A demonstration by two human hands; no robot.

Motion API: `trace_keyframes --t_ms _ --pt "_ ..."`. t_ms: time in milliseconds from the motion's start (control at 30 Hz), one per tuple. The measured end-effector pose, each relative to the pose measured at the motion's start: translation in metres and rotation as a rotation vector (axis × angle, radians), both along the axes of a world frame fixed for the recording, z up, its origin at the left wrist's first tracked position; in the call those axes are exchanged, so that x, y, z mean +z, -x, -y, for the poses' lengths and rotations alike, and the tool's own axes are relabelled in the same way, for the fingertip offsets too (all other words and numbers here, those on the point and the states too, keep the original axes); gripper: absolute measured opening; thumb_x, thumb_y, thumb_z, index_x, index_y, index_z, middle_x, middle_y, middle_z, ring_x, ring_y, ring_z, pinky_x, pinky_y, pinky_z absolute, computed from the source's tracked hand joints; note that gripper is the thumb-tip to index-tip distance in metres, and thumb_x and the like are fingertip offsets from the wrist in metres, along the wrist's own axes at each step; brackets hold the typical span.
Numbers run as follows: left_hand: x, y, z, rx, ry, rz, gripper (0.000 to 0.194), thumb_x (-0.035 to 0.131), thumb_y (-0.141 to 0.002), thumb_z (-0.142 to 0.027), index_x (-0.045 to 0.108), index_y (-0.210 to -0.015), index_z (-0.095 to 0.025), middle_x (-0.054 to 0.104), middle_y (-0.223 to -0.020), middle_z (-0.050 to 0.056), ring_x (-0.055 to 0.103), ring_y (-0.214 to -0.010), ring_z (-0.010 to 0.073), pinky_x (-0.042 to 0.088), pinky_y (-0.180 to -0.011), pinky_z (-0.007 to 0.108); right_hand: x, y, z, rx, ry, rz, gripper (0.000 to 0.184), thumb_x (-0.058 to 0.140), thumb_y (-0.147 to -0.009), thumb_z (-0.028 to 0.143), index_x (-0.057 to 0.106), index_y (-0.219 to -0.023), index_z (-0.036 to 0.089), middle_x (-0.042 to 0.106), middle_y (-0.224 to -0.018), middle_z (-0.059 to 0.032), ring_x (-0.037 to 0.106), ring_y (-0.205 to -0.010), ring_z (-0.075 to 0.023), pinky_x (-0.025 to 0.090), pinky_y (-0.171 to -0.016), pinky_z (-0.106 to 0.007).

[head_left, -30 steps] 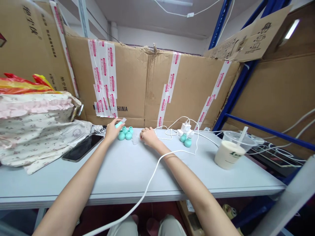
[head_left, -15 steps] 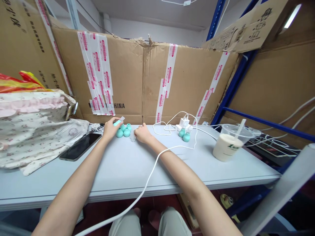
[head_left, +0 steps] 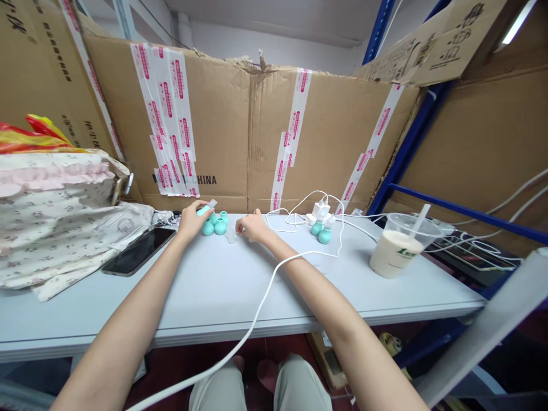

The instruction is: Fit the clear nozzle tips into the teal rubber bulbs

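Observation:
My left hand [head_left: 191, 221] is closed around a teal rubber bulb [head_left: 204, 210] with a clear plastic tip, held tilted over the table. Just right of it stand several small teal bulbs [head_left: 220, 226] with open necks pointing up. My right hand [head_left: 252, 226] is low over the tabletop with its fingers pinched together; what they hold, if anything, is too small to make out. Left of those fingertips lie clear plastic pieces [head_left: 231, 235]. Farther right, two more teal bulbs [head_left: 324, 235] stand together near the charger.
A white charger [head_left: 320, 211] and its cable lie at the back; the cable crosses over my right forearm. At right stands a plastic cup [head_left: 396, 254] with a straw. A phone [head_left: 139, 251] and floral bag [head_left: 64, 222] are at left. Cardboard [head_left: 222, 131] walls the back.
My right hand moved left to the clear pieces, then back slightly right, fingers pinched. My left hand keeps hold of the teal bulb. The camera view has shifted a little.

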State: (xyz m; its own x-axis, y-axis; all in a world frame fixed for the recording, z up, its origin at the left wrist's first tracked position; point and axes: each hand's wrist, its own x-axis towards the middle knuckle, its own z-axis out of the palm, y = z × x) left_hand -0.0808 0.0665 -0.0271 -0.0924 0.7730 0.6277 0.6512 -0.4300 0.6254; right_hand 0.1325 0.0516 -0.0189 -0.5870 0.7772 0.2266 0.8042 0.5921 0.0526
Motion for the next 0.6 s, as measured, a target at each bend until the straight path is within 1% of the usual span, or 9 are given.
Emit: trace_keyframes --t_ms 100,167,200,267,367,467,600 --pt "0.0 0.0 0.0 -0.005 0.001 0.002 0.035 0.058 -0.069 -0.043 0.063 -0.092 -0.018 0.068 -0.089 0.005 0.061 -0.086 0.0195 0.045 -0.078 0.028 0.0 -0.001 0.0 0.001 -0.068 0.031 0.012 0.063 -0.073 0.019 0.068 -0.084 0.022 0.067 -0.094 -0.0057 0.051 -0.098 -0.0221 0.021 -0.081 -0.034" --pt "0.0 0.0 0.0 -0.006 -0.001 0.007 0.035 0.058 -0.069 -0.044 0.063 -0.092 -0.018 0.068 -0.089 0.006 0.062 -0.086 0.0196 0.045 -0.078 0.028 0.001 -0.003 0.001 0.013 -0.102 -0.019 0.013 0.062 -0.074 0.022 0.067 -0.086 0.022 0.065 -0.099 -0.0059 0.049 -0.101 -0.0228 0.023 -0.081 -0.035" --pt "0.0 -0.001 0.0 -0.003 -0.002 0.008 0.035 0.058 -0.069 -0.044 0.063 -0.092 -0.017 0.068 -0.089 0.006 0.062 -0.086 0.0196 0.045 -0.078 0.028 0.003 -0.003 0.002 0.027 -0.091 -0.065 0.016 0.061 -0.076 0.024 0.066 -0.09 0.023 0.064 -0.101 -0.0051 0.049 -0.101 -0.0221 0.024 -0.08 -0.034" --pt "-0.001 -0.001 0.0 0.002 -0.004 0.003 0.035 0.058 -0.069 -0.044 0.063 -0.092 -0.017 0.068 -0.089 0.006 0.062 -0.086 0.0196 0.045 -0.079 0.028 0.007 -0.004 0.003 0.089 0.003 -0.153 0.022 0.058 -0.078 0.028 0.062 -0.099 0.026 0.063 -0.103 -0.002 0.05 -0.098 -0.0194 0.026 -0.078 -0.032" --pt "-0.001 0.0 -0.001 -0.003 -0.005 -0.01 0.035 0.058 -0.069 -0.044 0.063 -0.091 -0.017 0.068 -0.09 0.006 0.062 -0.086 0.0193 0.045 -0.079 0.028 0.011 -0.005 0.003 0.205 0.178 -0.179 0.023 0.06 -0.076 0.03 0.062 -0.099 0.028 0.064 -0.101 0.0026 0.054 -0.093 -0.016 0.028 -0.075 -0.028" --pt "-0.001 0.0 -0.001 -0.013 -0.017 -0.009 0.034 0.058 -0.069 -0.043 0.063 -0.091 -0.017 0.068 -0.088 0.005 0.062 -0.084 0.019 0.045 -0.077 0.028 0.011 -0.002 0.001 0.207 0.195 -0.171 0.024 0.065 -0.072 0.027 0.063 -0.096 0.025 0.066 -0.094 0.0028 0.057 -0.089 -0.0147 0.028 -0.07 -0.024" --pt "0.0 0.0 -0.001 -0.01 -0.018 -0.008 0.033 0.057 -0.069 -0.042 0.063 -0.091 -0.017 0.069 -0.087 0.005 0.062 -0.084 0.0189 0.045 -0.078 0.028 0.01 0.005 0.0 0.175 0.202 -0.18 0.023 0.067 -0.071 0.026 0.063 -0.094 0.024 0.068 -0.088 0.0036 0.059 -0.082 -0.0136 0.028 -0.064 -0.022"
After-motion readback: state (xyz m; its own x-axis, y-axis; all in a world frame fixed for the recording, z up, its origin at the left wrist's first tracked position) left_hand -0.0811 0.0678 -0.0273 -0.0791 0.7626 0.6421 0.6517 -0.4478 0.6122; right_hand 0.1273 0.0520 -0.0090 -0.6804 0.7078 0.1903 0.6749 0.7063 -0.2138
